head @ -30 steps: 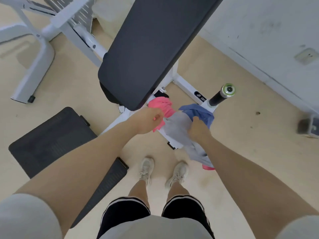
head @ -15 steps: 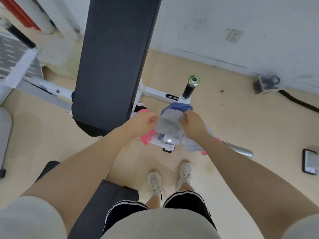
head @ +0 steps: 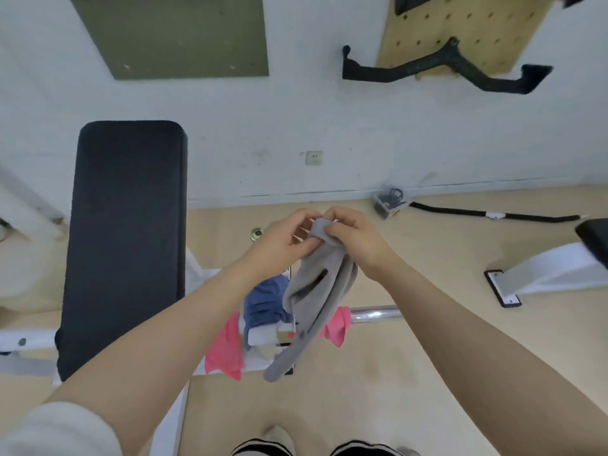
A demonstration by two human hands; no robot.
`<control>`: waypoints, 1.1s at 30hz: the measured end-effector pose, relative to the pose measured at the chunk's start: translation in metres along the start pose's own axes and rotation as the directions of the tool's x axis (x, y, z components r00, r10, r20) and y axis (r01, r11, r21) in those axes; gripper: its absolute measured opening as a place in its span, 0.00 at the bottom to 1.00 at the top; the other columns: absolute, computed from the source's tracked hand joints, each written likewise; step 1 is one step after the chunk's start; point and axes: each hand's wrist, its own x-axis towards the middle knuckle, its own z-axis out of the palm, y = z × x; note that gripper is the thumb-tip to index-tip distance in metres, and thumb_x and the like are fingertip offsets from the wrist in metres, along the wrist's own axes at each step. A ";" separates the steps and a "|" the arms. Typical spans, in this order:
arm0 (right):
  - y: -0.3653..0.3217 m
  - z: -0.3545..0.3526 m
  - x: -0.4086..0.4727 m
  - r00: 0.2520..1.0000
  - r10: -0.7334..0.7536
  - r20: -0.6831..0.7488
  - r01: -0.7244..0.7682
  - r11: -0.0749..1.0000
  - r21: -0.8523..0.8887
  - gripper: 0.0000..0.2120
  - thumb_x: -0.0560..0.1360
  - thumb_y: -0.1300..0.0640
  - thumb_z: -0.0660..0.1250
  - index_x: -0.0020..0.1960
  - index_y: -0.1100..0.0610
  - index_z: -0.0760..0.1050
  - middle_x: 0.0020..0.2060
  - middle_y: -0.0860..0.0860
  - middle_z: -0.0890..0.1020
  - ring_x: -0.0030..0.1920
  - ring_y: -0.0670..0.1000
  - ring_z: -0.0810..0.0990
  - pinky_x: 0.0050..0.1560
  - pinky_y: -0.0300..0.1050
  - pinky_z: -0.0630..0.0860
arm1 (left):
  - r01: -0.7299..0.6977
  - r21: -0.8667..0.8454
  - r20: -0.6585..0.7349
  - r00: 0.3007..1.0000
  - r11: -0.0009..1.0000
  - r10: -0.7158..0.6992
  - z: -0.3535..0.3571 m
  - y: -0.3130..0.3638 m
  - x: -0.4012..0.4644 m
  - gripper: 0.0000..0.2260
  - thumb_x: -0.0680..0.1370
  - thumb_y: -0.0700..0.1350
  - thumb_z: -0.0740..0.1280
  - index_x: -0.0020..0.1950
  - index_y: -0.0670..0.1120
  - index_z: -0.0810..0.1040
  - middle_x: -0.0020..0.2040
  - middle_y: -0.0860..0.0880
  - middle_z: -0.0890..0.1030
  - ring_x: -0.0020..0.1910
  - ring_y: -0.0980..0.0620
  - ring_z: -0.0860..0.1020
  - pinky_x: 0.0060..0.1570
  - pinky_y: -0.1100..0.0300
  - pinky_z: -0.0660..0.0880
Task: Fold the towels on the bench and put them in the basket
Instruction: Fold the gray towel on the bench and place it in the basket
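Judging by this moment, folding has barely begun: beside the bench (head: 128,245), pink towel (head: 227,350) and blue towel (head: 263,304) stay draped unfolded; left hand (head: 279,245) and right hand (head: 355,241) pinch the hanging grey towel (head: 316,291); no basket shows.

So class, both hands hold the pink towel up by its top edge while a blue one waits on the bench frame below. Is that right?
Not quite. The head view shows the left hand and right hand holding up the grey towel. The pink towel lies below beside the blue towel.
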 end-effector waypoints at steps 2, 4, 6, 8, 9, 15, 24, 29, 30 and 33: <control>-0.004 -0.033 -0.010 0.999 -0.017 -0.041 0.018 0.999 0.035 0.07 0.67 0.61 0.61 0.32 0.53 0.73 0.29 0.46 0.77 0.35 0.47 0.74 0.39 0.41 0.70 | -0.029 -0.054 0.022 0.999 0.998 0.031 0.020 0.025 0.013 0.12 0.75 0.42 0.66 0.55 0.55 0.72 0.50 0.48 0.81 0.49 0.45 0.79 0.50 0.57 0.75; 0.000 -0.071 -0.022 0.999 -0.011 -0.052 0.014 0.999 0.046 0.07 0.71 0.63 0.62 0.38 0.53 0.73 0.35 0.52 0.78 0.39 0.51 0.74 0.40 0.44 0.69 | -0.035 -0.114 0.081 0.996 0.993 0.045 0.046 0.049 0.025 0.13 0.72 0.47 0.67 0.55 0.59 0.71 0.51 0.49 0.80 0.49 0.48 0.79 0.53 0.52 0.75; 0.007 -0.111 -0.037 0.999 -0.005 -0.046 0.006 1.000 0.025 0.07 0.73 0.63 0.63 0.42 0.51 0.71 0.37 0.56 0.75 0.39 0.52 0.72 0.39 0.45 0.68 | -0.035 -0.122 0.151 0.987 0.992 0.053 0.078 0.066 0.034 0.17 0.69 0.52 0.69 0.56 0.62 0.72 0.54 0.51 0.80 0.53 0.51 0.79 0.57 0.50 0.75; 0.017 -0.155 -0.055 0.997 -0.030 -0.073 0.027 0.999 -0.033 0.09 0.75 0.63 0.64 0.43 0.49 0.69 0.34 0.53 0.74 0.36 0.51 0.70 0.37 0.44 0.67 | -0.053 -0.076 0.192 0.979 0.996 0.067 0.119 0.084 0.046 0.20 0.69 0.53 0.68 0.61 0.58 0.72 0.57 0.50 0.80 0.57 0.50 0.78 0.59 0.48 0.75; 0.021 -0.178 -0.064 0.995 -0.045 -0.092 0.040 0.998 -0.057 0.10 0.75 0.63 0.64 0.42 0.50 0.68 0.33 0.51 0.74 0.34 0.49 0.69 0.35 0.42 0.66 | -0.077 -0.052 0.197 0.977 0.996 0.086 0.140 0.093 0.055 0.20 0.70 0.52 0.66 0.62 0.54 0.73 0.57 0.50 0.80 0.56 0.51 0.78 0.58 0.49 0.75; 0.053 -0.321 -0.117 0.969 -0.077 -0.236 0.046 0.990 -0.136 0.12 0.75 0.66 0.63 0.38 0.52 0.67 0.35 0.48 0.72 0.33 0.45 0.67 0.35 0.35 0.65 | -0.169 -0.001 0.154 0.974 0.986 0.168 0.275 0.177 0.106 0.07 0.77 0.43 0.64 0.51 0.56 0.75 0.43 0.57 0.79 0.40 0.68 0.75 0.40 0.72 0.70; 0.092 -0.509 -0.175 0.900 -0.048 -0.432 -0.088 0.953 -0.291 0.05 0.75 0.59 0.65 0.41 0.53 0.73 0.43 0.47 0.74 0.43 0.42 0.74 0.47 0.37 0.71 | -0.208 0.117 0.319 0.934 0.971 0.161 0.444 0.261 0.207 0.13 0.79 0.49 0.60 0.46 0.39 0.75 0.34 0.51 0.72 0.33 0.57 0.69 0.33 0.67 0.63; 0.123 -0.605 -0.169 0.852 -0.088 -0.517 -0.157 0.897 -0.413 0.05 0.71 0.56 0.71 0.41 0.53 0.75 0.44 0.50 0.74 0.42 0.47 0.74 0.46 0.39 0.72 | -0.136 0.105 0.527 0.847 0.985 0.061 0.522 0.297 0.286 0.17 0.75 0.56 0.58 0.46 0.43 0.78 0.36 0.48 0.72 0.33 0.51 0.68 0.33 0.58 0.64; 0.127 -0.626 -0.165 0.844 -0.094 -0.528 -0.177 0.881 -0.440 0.05 0.71 0.56 0.71 0.41 0.54 0.75 0.43 0.49 0.73 0.40 0.46 0.73 0.44 0.37 0.70 | -0.128 0.110 0.574 0.818 0.986 0.043 0.536 0.305 0.305 0.21 0.72 0.58 0.59 0.47 0.41 0.78 0.36 0.47 0.71 0.33 0.51 0.67 0.34 0.57 0.62; 0.138 -0.687 -0.151 0.835 -0.096 -0.543 -0.244 0.819 -0.519 0.05 0.72 0.57 0.69 0.43 0.59 0.76 0.41 0.47 0.71 0.40 0.47 0.71 0.38 0.32 0.66 | -0.140 0.138 0.664 0.748 0.980 0.014 0.580 0.335 0.358 0.19 0.71 0.55 0.60 0.40 0.38 0.74 0.33 0.46 0.66 0.33 0.50 0.64 0.35 0.57 0.60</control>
